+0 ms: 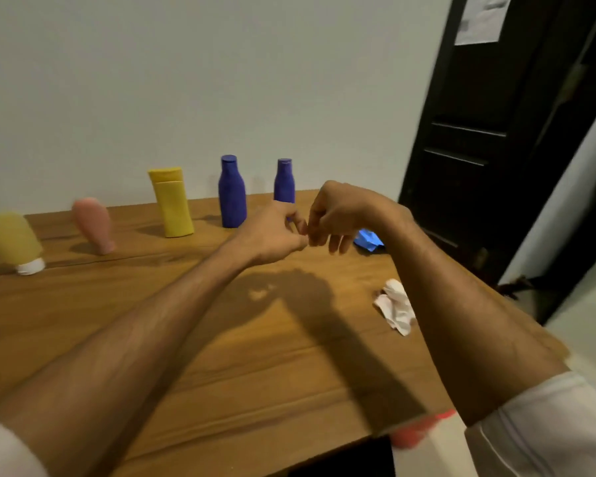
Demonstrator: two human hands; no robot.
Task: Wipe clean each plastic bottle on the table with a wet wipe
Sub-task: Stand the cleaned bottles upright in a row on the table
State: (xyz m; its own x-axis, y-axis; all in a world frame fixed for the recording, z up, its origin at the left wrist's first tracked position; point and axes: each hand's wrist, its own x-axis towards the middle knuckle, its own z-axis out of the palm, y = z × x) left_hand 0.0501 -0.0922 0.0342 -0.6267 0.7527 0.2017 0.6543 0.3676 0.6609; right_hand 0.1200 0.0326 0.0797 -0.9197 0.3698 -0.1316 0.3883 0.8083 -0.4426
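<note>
Along the far edge of the surface (186, 321) stand an olive bottle (12, 241), pink bottle (93, 223), yellow bottle (172, 204), large blue bottle (232, 194) and small blue bottle (284, 182). The wet wipe (394, 304) lies crumpled near the right edge. The left hand (272, 234) and right hand (338, 211) meet above the surface, fingers curled; I cannot tell whether they hold anything.

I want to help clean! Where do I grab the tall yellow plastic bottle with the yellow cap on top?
Probably round the middle of the tall yellow plastic bottle, below its wide cap, coming from the front: it stands upright with gaps on both sides.
</note>
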